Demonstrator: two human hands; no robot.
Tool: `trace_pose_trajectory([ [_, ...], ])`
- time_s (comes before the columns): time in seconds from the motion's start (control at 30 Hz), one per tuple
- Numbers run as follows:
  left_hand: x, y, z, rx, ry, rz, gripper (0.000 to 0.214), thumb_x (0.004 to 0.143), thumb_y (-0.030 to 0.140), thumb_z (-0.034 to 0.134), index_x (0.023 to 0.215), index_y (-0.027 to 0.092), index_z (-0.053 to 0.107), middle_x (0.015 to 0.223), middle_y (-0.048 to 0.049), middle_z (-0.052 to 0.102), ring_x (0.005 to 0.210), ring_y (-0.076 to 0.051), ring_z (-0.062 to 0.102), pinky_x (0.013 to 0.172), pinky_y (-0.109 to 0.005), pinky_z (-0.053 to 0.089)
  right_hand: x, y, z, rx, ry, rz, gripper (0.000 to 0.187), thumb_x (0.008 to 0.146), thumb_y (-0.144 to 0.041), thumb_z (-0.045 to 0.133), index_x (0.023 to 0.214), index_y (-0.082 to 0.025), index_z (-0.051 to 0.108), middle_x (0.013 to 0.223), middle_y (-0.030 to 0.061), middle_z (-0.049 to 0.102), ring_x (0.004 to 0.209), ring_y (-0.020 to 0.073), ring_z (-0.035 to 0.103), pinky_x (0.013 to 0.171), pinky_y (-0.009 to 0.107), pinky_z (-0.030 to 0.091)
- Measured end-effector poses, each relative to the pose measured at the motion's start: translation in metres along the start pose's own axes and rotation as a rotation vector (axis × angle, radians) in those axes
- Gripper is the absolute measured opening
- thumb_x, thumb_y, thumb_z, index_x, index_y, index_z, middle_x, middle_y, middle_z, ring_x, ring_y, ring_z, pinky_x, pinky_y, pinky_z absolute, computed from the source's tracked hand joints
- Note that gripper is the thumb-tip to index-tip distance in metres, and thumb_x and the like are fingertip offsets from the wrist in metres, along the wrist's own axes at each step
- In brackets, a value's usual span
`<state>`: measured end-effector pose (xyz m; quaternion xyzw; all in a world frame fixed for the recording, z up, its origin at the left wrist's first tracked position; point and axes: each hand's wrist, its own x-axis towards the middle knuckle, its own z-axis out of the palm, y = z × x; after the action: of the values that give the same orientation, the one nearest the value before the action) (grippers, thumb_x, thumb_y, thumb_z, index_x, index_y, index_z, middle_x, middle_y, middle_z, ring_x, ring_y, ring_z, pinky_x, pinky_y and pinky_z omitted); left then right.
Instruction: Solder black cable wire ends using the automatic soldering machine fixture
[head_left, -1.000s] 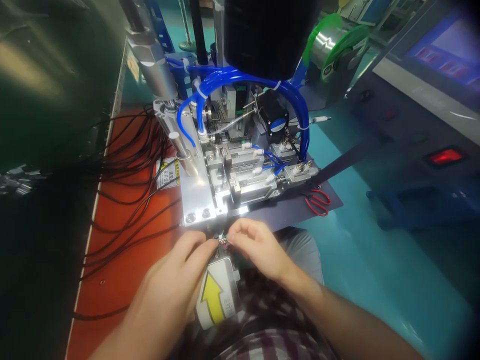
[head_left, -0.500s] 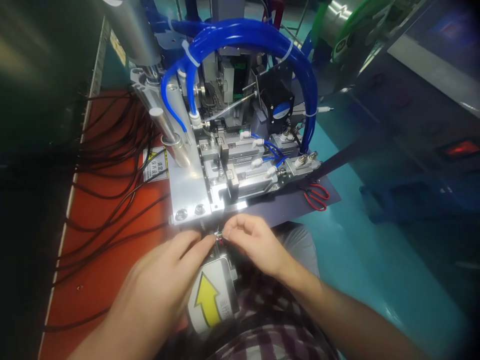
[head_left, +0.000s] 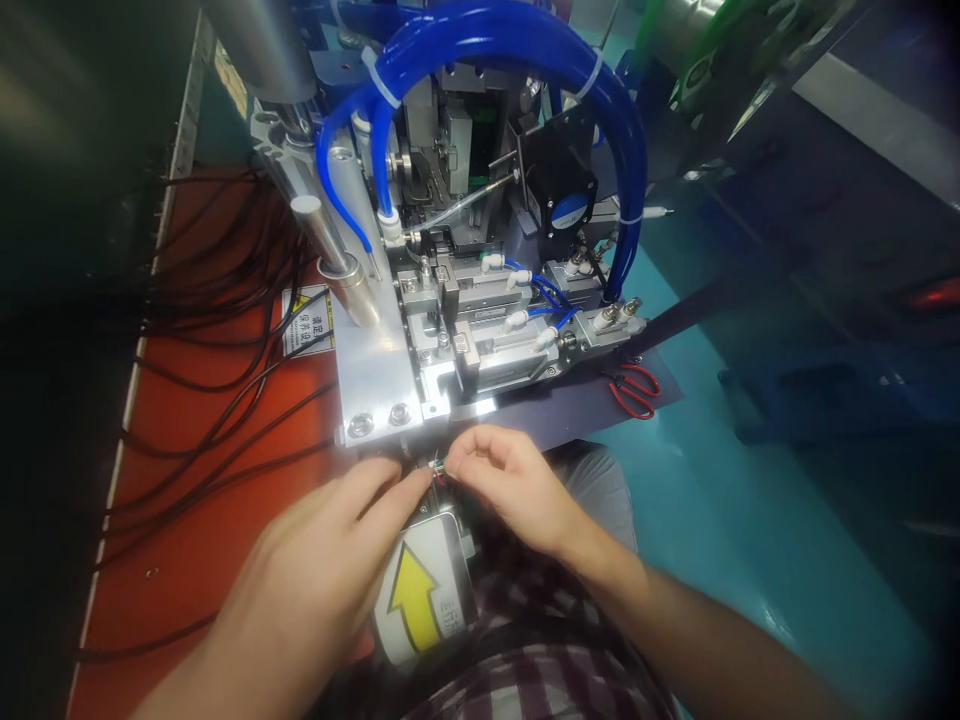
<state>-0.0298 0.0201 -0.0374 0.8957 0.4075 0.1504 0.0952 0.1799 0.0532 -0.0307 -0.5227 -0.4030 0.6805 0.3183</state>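
Note:
Several thin coloured wires [head_left: 440, 467] run between my fingertips, just in front of the machine's metal plate [head_left: 379, 390]. My left hand [head_left: 337, 520] is closed, thumb and forefinger pinching the wires from the left. From the right, my right hand [head_left: 506, 480] pinches them too, its other fingers curled. The wires' far ends are too small to make out. Below the fingertips lies a white cover with a yellow arrow [head_left: 414, 595], partly behind my left hand.
Thick blue air tubes [head_left: 510, 40] arch over the machine's cylinders [head_left: 502, 350]. Red-handled pliers [head_left: 634, 390] lie on the dark mat [head_left: 577, 415] to the right. Black cables [head_left: 225, 370] spread across the orange surface [head_left: 195, 520] at left. A metal post [head_left: 326, 245] stands behind the plate.
The camera view has shifted slightly, so the machine's upper parts sit a little higher. Both hands keep nearly the same pinch on the wires.

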Motion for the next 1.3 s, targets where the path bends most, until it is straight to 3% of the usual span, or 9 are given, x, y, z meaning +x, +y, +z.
trace_pose_trajectory([
  [0.3,-0.003,0.001,0.001,-0.017,0.024,0.019,0.056,0.084,0.009,0.044,0.14,0.017,0.046,0.115,-0.0115,0.06,0.085,-0.023,0.064,0.065,-0.032,0.054,-0.001,0.006,-0.001,-0.104,0.033,-0.054,0.012,0.078,-0.028,0.061,0.072,-0.018,0.058,0.063,-0.004,0.051,0.058,0.0111,0.042,0.054,0.024,0.034],
  [0.43,-0.002,0.003,0.001,-0.015,0.026,-0.004,0.056,0.084,0.006,0.042,0.14,0.016,0.046,0.119,-0.0127,0.061,0.088,-0.026,0.064,0.068,-0.034,0.055,-0.003,0.006,0.001,-0.154,0.049,-0.069,0.01,0.079,-0.025,0.06,0.072,-0.019,0.057,0.062,-0.0046,0.05,0.058,0.011,0.043,0.056,0.025,0.035],
  [0.63,0.002,-0.001,0.0,0.072,0.013,0.066,0.058,0.082,0.001,0.044,0.139,0.014,0.044,0.117,-0.0128,0.065,0.086,-0.025,0.066,0.065,-0.032,0.055,-0.005,0.005,0.005,-0.332,0.105,-0.14,0.012,0.083,-0.023,0.057,0.071,-0.02,0.055,0.057,-0.0062,0.048,0.053,0.0109,0.044,0.053,0.025,0.034],
  [0.9,0.001,0.0,0.003,0.021,0.04,0.03,0.054,0.084,0.003,0.041,0.137,0.017,0.046,0.115,-0.012,0.064,0.086,-0.025,0.066,0.068,-0.034,0.056,-0.007,0.0,-0.005,-0.296,0.116,-0.122,0.011,0.083,-0.027,0.061,0.076,-0.019,0.062,0.062,-0.0037,0.053,0.056,0.0112,0.046,0.056,0.025,0.038],
  [1.3,0.0,-0.002,0.005,-0.042,0.034,0.03,0.059,0.081,0.002,0.044,0.139,0.015,0.047,0.114,-0.0121,0.064,0.086,-0.024,0.066,0.068,-0.034,0.056,-0.005,0.0,0.006,-0.232,0.118,-0.106,0.01,0.08,-0.025,0.062,0.073,-0.02,0.059,0.057,-0.0054,0.049,0.053,0.0109,0.044,0.05,0.024,0.035],
])
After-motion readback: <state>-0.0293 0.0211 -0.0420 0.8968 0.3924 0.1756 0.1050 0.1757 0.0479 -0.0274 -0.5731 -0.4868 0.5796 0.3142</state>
